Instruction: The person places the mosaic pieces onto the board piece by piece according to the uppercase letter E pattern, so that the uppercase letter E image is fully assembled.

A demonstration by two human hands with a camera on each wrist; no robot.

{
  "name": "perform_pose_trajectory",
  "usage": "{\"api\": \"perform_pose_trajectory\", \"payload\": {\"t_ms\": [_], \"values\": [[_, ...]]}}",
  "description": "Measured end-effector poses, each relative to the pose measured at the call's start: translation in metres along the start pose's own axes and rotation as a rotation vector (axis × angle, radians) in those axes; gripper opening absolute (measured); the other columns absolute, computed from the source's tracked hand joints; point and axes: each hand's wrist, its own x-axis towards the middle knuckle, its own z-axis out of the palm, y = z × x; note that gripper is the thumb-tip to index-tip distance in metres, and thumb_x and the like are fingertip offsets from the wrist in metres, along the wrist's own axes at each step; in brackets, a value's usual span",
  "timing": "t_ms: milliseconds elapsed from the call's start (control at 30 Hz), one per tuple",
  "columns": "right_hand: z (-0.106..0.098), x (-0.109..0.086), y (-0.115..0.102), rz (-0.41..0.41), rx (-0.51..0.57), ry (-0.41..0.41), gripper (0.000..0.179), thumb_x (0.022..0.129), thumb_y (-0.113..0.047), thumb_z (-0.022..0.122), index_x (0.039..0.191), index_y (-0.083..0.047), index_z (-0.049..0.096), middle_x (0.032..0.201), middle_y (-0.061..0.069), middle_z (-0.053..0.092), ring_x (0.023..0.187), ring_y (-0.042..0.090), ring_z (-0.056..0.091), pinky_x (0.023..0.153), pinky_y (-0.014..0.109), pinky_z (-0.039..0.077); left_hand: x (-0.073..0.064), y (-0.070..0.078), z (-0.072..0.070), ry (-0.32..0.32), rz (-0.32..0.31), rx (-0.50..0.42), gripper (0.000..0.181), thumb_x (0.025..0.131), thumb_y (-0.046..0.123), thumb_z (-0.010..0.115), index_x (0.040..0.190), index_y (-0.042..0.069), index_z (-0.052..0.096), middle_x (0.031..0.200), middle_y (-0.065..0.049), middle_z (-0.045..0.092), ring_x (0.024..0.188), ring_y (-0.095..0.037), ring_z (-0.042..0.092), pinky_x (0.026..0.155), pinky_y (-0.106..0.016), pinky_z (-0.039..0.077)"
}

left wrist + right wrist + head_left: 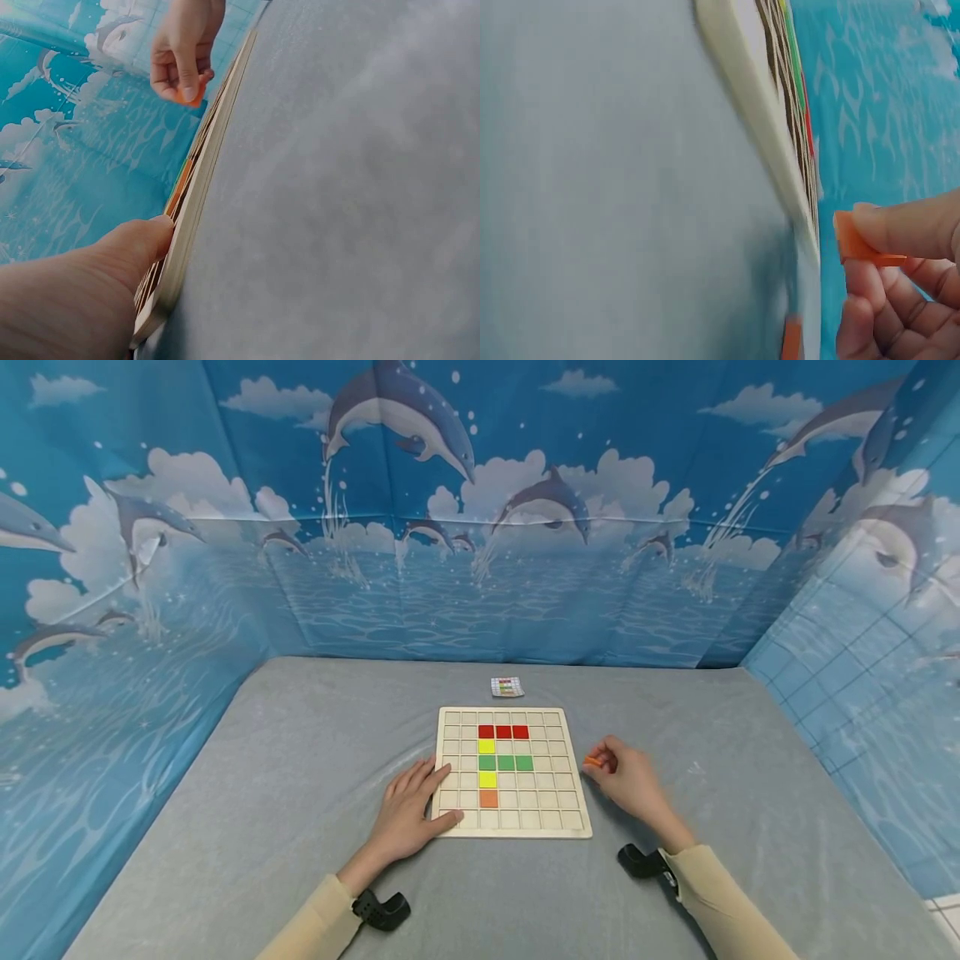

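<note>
A pale wooden grid board [558,797] lies on the grey table. Set in it are three red tiles [504,732] in a row, three green tiles [506,763] in another, two yellow tiles [487,780] and an orange tile [488,798]. My left hand [408,806] rests with fingers spread over the board's left edge, its thumb [142,240] on the near left corner. Just off the right edge, my right hand [626,777] pinches orange tile material [851,238] between thumb and fingers; cannot tell whether it is one tile or two.
Beyond the board lies a small card [507,687] with a printed coloured grid. Another orange piece [791,339] is low in the right wrist view, beside the board. A dolphin-print curtain [450,602] rises behind the table [300,735].
</note>
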Motion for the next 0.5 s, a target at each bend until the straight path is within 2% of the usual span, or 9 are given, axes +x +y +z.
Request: {"api": "perform_pose_trajectory", "payload": {"t_ms": [133,267,500], "values": [[0.012,-0.003,-0.015,-0.038,0.078,-0.049,0.014,0.083,-0.006,0.074,0.089,-0.007,0.061,0.074,-0.002,0.058,0.06,0.012,0.053,0.049,0.026,0.044,-0.001,-0.001,0.0,-0.002,-0.004,0.002,0.073,0.087,0.052,0.061,0.146,0.015,0.039,0.152,-0.011,0.027,0.14,-0.031,0.019,0.106,-0.053,0.014],[0.022,-0.005,-0.033,-0.087,0.149,-0.131,0.013,0.083,-0.002,0.072,0.09,-0.007,0.063,0.076,-0.003,0.06,0.065,0.011,0.055,0.057,0.025,0.046,-0.001,-0.001,0.001,-0.006,-0.006,0.003,0.074,0.087,0.053,0.06,0.147,0.015,0.039,0.153,-0.011,0.027,0.14,-0.03,0.018,0.106,-0.053,0.014],[0.039,-0.003,-0.057,-0.178,0.173,-0.252,0.012,0.083,-0.002,0.072,0.09,-0.009,0.065,0.077,-0.006,0.059,0.066,0.008,0.055,0.06,0.024,0.047,0.0,-0.002,0.0,0.0,-0.006,-0.005,0.074,0.087,0.052,0.06,0.147,0.015,0.039,0.153,-0.01,0.027,0.14,-0.029,0.018,0.106,-0.053,0.014]]}}
